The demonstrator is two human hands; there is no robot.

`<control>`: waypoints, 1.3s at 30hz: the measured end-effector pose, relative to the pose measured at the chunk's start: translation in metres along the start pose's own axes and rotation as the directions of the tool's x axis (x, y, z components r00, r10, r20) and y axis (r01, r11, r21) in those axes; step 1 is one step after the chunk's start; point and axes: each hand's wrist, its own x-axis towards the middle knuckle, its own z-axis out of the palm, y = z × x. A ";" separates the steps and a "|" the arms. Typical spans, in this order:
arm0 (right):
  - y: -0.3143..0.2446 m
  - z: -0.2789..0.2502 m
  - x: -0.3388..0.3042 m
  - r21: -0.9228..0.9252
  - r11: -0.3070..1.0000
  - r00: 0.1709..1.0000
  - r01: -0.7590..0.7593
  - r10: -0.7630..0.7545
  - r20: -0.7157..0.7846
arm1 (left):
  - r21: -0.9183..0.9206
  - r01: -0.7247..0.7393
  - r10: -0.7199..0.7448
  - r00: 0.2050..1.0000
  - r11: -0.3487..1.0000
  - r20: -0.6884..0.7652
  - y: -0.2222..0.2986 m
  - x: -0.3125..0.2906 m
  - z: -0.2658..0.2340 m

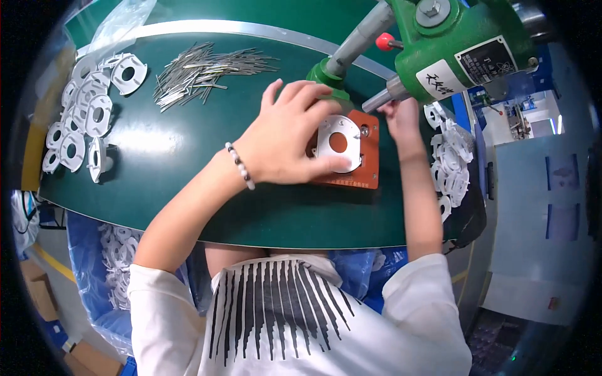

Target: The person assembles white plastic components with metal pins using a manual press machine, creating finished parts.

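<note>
Green worktop [188, 188] under everything, and your white plate [353, 143] sits on the orange-brown block [370, 153], just by the press rod [377, 100]. Your left hand [282, 138] has it between thumb and forefinger, other fingers spread. Can't tell whether your right hand [401, 118] grips anything, its fingers are partly hidden. I'd keep the plate flat and fingertips clear of that rod, tbh.
</note>
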 end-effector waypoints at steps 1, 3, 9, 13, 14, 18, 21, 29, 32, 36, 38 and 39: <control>0.008 -0.002 -0.017 -0.032 0.998 0.999 0.047 -0.047 0.007 | 0.005 -0.020 0.020 1.000 1.000 -0.004 0.005 0.001 0.001; 0.015 0.000 -0.041 -0.162 0.972 0.985 0.170 -0.170 0.010 | 0.008 -0.040 0.040 0.999 0.999 0.004 0.011 0.005 0.000; 0.020 0.003 -0.044 -0.151 0.968 0.978 0.198 -0.185 0.096 | -0.179 -0.032 0.002 0.986 0.983 -0.164 0.010 0.010 -0.006; 0.020 0.002 -0.047 -0.154 0.966 0.976 0.206 -0.191 0.105 | -0.409 -0.089 -0.029 0.962 0.908 -0.272 0.005 0.011 0.000; 0.020 0.003 -0.048 -0.157 0.965 0.975 0.210 -0.193 0.114 | -0.405 -0.087 -0.028 0.962 0.910 -0.270 0.007 0.011 0.001; 0.020 0.003 -0.049 -0.171 0.956 0.965 0.240 -0.217 0.145 | -0.438 -0.238 0.040 0.909 0.867 -0.414 0.018 0.009 0.000; 0.019 0.004 -0.049 -0.193 0.954 0.969 0.228 -0.202 0.144 | -0.262 -0.399 0.208 0.815 0.879 -0.541 0.016 0.006 0.002; 0.016 0.007 -0.052 -0.230 0.952 0.977 0.204 -0.185 0.105 | -0.236 -0.568 0.343 0.724 0.788 -0.598 0.017 0.006 0.000; 0.015 0.007 -0.052 -0.268 0.935 0.971 0.233 -0.207 0.124 | -0.192 -0.591 0.399 0.715 0.784 -0.575 0.017 0.005 -0.005; 0.016 0.006 -0.051 -0.265 0.931 0.965 0.253 -0.221 0.145 | -0.142 -0.633 0.495 0.708 0.761 -0.503 0.012 0.002 -0.010; 0.015 0.006 -0.052 -0.272 0.928 0.964 0.254 -0.222 0.145 | 0.024 -0.622 0.523 0.636 0.782 -0.567 0.013 0.001 -0.007; 0.015 0.006 -0.053 -0.280 0.925 0.964 0.256 -0.223 0.144 | 0.022 -0.624 0.523 0.636 0.782 -0.567 0.014 0.001 -0.009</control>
